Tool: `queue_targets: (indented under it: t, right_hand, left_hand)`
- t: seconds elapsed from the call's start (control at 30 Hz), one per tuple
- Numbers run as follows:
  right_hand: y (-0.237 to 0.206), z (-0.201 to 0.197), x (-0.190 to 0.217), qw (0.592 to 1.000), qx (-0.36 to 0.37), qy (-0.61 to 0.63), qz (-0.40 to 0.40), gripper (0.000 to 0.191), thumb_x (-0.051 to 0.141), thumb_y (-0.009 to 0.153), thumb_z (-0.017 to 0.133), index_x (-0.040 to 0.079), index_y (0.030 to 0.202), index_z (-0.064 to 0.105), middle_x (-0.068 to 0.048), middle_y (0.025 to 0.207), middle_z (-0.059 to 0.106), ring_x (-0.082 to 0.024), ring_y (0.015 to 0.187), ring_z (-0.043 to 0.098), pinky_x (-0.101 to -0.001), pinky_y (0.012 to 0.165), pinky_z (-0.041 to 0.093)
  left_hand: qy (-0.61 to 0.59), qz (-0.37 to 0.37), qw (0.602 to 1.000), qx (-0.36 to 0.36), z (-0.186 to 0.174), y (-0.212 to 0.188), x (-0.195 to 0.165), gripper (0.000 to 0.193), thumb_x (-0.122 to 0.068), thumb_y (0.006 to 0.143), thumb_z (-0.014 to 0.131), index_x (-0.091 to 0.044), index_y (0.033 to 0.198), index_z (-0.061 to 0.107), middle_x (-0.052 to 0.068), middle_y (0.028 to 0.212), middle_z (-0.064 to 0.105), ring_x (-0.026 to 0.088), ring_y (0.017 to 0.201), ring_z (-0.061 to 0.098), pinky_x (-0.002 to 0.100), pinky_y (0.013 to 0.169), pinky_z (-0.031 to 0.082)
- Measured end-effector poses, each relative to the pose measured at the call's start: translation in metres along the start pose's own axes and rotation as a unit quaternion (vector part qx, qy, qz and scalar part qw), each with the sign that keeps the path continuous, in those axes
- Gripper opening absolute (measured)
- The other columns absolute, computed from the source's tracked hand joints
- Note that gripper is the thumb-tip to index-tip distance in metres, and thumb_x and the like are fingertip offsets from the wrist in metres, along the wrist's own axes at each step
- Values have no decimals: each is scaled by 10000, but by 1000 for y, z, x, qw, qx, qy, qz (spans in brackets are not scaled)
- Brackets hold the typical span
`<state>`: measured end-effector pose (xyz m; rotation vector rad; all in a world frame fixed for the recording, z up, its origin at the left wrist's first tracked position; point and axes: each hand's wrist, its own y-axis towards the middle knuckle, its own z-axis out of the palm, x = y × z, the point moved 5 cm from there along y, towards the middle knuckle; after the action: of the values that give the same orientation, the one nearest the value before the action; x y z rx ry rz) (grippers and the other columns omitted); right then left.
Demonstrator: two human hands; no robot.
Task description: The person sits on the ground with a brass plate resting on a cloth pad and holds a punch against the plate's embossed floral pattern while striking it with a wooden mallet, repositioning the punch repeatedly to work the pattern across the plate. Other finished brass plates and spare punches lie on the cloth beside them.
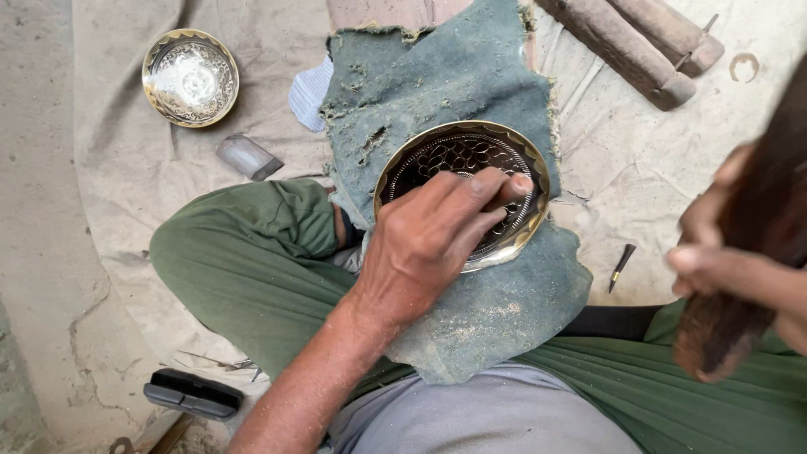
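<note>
Seated cross-legged on a pale ground cloth, a person presses the left hand (433, 240) down on an engraved brass dish (461, 193), fingers held together and pinched at the dish's right inner rim, where any tool between them is hidden. That dish lies directly beneath the hand on a frayed green felt pad (437, 109) draped over the lap. At the frame's right edge, the right hand (714, 252) is clamped around a dark wooden mallet (744, 252), blurred and well apart from the dish. A second engraved bowl (190, 77) rests at upper left, a small metal punch (621, 266) lies between dish and mallet, and wooden handles (639, 42) lie at top.
</note>
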<state>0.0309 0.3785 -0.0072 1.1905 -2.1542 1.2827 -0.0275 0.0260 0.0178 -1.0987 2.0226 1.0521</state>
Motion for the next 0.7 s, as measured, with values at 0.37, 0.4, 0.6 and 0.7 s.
queue_targets:
  t: [0.37,0.4,0.6,0.7]
  right_hand:
    - [-39,8,-23,929,-44,-356,-92,510,101,789,806,-3,1238,588,-69,898,615,-176,777,676,-337,762,609]
    - [-39,10,-29,923,-26,-372,-89,465,74,796,785,5,1214,595,-65,897,622,-174,781,688,-335,776,618]
    - [-51,29,-54,966,61,209,143,207,88,949,503,-77,1070,531,-184,939,653,-319,869,787,-469,839,658]
    - [-66,33,-7,889,-8,-448,-98,326,141,881,791,64,1163,647,-39,906,704,-136,758,736,-296,760,648]
  left_hand:
    - [6,8,1000,7,7,3,4,390,-147,1011,765,-131,1346,565,49,930,597,196,804,663,353,726,589]
    - [10,6,1000,13,8,2,2,382,-143,1014,762,-140,1346,573,46,906,580,193,779,652,352,710,585]
    - [23,38,993,112,12,12,1,382,-91,1042,680,-200,1399,602,37,825,503,198,702,602,387,629,548]
    - [34,65,985,159,10,16,0,398,-72,1035,630,-246,1394,615,45,861,518,215,739,611,401,651,548]
